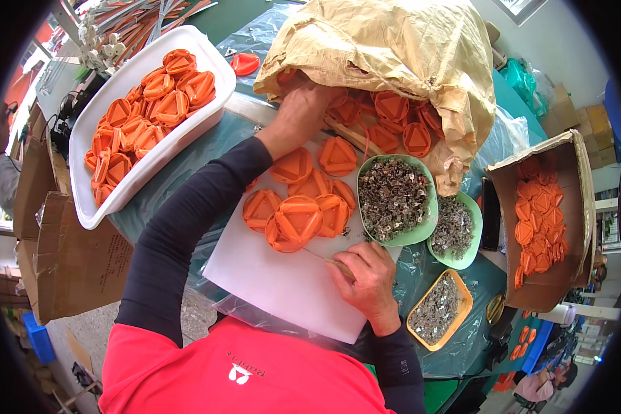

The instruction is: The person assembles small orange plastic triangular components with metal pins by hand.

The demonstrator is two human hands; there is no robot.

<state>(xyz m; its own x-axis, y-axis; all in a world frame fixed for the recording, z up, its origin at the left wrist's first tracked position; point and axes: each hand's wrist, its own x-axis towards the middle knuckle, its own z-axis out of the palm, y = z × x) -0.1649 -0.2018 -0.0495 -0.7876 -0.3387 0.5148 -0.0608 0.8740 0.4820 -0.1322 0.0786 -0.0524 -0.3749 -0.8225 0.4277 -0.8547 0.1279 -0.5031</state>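
Note:
My left hand (301,114) reaches into the mouth of a tan woven sack (386,45), among round orange plastic parts (391,107) with triangular centres. Its fingertips are hidden there. Near the front of a white sheet (269,276), my right hand (366,281) is closed around a slim tool with a light brown handle (343,268) and a thin shaft. The tool's kind is unclear. Its shaft points left toward a loose pile of orange parts (298,219) on the sheet. Beside the pile sits a green bowl (397,200) of small metal pieces.
A white tub (217,62) heaped with orange parts stands at the left. To the right are a second green bowl (455,231), a yellow tray (440,310) of metal bits, yellow-handled scissors (494,309) and a cardboard box (579,207) holding orange parts. Another carton (76,255) stands lower left.

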